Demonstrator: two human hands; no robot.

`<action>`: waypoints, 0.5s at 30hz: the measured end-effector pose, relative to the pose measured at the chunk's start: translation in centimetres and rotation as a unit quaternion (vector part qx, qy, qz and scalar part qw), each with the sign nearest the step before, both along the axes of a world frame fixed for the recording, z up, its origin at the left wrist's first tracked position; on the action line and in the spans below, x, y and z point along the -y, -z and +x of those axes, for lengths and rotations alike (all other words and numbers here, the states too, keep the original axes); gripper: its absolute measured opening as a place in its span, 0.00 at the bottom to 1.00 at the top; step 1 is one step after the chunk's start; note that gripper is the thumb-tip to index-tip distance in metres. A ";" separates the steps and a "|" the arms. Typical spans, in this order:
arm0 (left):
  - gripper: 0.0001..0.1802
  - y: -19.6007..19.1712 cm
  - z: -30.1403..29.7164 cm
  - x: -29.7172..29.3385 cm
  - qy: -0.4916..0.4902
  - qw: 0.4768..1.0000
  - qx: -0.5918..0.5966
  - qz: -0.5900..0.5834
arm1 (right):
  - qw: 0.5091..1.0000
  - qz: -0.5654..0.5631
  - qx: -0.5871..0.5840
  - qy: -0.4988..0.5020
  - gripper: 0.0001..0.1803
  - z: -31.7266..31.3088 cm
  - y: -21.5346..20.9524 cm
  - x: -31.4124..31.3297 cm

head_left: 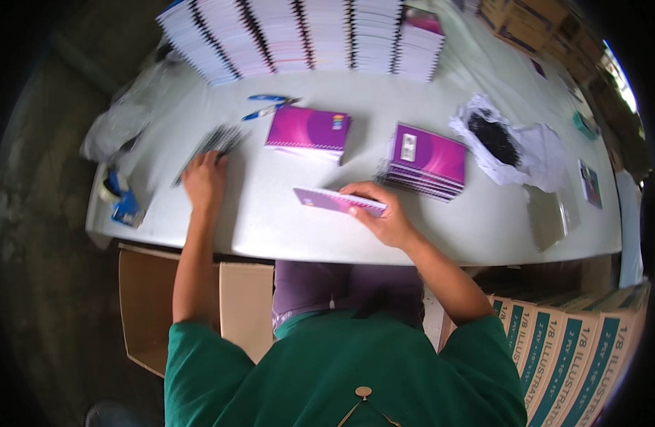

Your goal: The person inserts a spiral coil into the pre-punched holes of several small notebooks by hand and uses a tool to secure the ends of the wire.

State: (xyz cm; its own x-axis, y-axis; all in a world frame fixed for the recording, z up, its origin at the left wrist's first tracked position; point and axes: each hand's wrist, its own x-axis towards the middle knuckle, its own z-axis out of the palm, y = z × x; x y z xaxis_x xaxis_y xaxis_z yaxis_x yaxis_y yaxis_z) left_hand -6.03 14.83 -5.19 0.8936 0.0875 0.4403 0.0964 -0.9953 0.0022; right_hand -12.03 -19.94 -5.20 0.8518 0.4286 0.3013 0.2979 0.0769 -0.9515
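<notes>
My right hand [384, 215] grips a thin purple booklet [333, 200] by its right end, tilted above the table near the front edge. A row of small holes seems to run along its upper edge. To the left, my left hand [203, 179] has its fingers curled onto the near part of a loose bunch of black spiral binding coils [225, 137]; how many it pinches is blurred. Between and beyond the hands lies a stack of purple booklets [307, 129] with punched edges. A stack of coil-bound purple notebooks [428, 158] sits right of it, just beyond my right hand.
Blue-handled pliers [267, 107] lie behind the booklets. Tall stacks of spiral-bound notebooks [292, 35] line the back. Crumpled white wrapping [537, 153] holds black coils at right. A blue tape dispenser [125, 203] stands at the left edge. Cardboard boxes [245, 306] stand below the table.
</notes>
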 end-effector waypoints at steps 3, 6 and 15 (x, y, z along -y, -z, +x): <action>0.11 -2.0 0.2 -0.6 0.030 0.998 0.043 -0.022 | 1.000 -0.009 -0.006 -0.002 0.17 -0.3 -0.2 0.2; 0.11 -4.7 -0.7 1.2 0.078 0.966 0.047 -0.243 | 1.000 0.006 0.002 0.006 0.18 0.2 0.1 0.4; 0.37 -5.5 -7.8 11.4 0.231 0.833 -0.351 -0.360 | 0.998 0.024 -0.055 0.031 0.19 0.4 0.9 0.2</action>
